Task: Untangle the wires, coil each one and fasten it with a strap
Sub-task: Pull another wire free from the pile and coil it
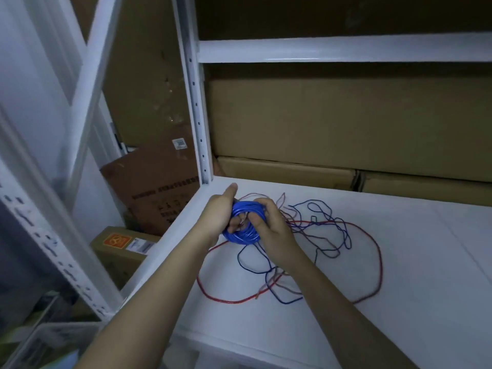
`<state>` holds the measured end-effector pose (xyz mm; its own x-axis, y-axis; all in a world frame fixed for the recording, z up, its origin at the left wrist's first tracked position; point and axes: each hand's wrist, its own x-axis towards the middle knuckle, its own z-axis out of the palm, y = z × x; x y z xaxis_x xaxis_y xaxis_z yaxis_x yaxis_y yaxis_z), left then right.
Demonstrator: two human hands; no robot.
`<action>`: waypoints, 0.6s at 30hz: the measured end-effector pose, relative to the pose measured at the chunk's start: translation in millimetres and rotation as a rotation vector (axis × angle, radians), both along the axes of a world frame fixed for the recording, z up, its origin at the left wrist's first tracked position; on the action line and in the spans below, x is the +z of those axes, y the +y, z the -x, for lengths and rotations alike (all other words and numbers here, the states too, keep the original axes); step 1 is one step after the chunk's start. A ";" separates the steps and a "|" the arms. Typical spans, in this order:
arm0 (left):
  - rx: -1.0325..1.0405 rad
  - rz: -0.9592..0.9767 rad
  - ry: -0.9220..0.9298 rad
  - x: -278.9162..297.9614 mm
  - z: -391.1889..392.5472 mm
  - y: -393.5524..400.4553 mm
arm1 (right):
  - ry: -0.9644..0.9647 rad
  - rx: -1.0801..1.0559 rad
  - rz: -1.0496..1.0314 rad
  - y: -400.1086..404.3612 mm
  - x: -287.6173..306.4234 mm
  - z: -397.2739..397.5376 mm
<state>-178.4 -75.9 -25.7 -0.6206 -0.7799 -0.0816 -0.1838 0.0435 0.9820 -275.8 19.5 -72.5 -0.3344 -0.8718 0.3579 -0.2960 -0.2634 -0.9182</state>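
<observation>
A thick coil of bright blue wire (243,235) is held up just above the white shelf (399,302), near its left edge. My left hand (218,214) grips the coil's left side, thumb pointing up, fingers through the middle. My right hand (271,230) holds the coil's right side from above. Below and to the right lies a loose tangle on the shelf: a long red wire (379,262) looping wide, a thin dark blue wire (322,206) and a pale pinkish wire (269,282) crossing each other. No strap can be made out.
Large cardboard boxes (346,121) stand at the back of the shelf. A white perforated upright (198,115) rises at the shelf's back left corner. Left of the shelf and lower down are a brown carton (157,187) and a box with an orange label (119,246).
</observation>
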 end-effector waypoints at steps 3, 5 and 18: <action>0.133 0.102 0.020 -5.4 18.7 -1.4 | -0.053 -0.131 0.013 0.7 1.7 -3.1; 0.111 0.066 0.011 -7.5 22.0 -1.6 | -0.055 -0.188 0.000 2.0 2.9 -3.9; -0.197 0.520 0.017 -39.3 3.1 -1.4 | -0.138 -0.421 -0.091 16.1 8.6 -20.5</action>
<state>-181.5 -77.4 -65.0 -0.7569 -0.5835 0.2943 -0.1077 0.5556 0.8245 -255.3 35.7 -63.9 -0.7063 -0.6752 0.2128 -0.2328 -0.0623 -0.9705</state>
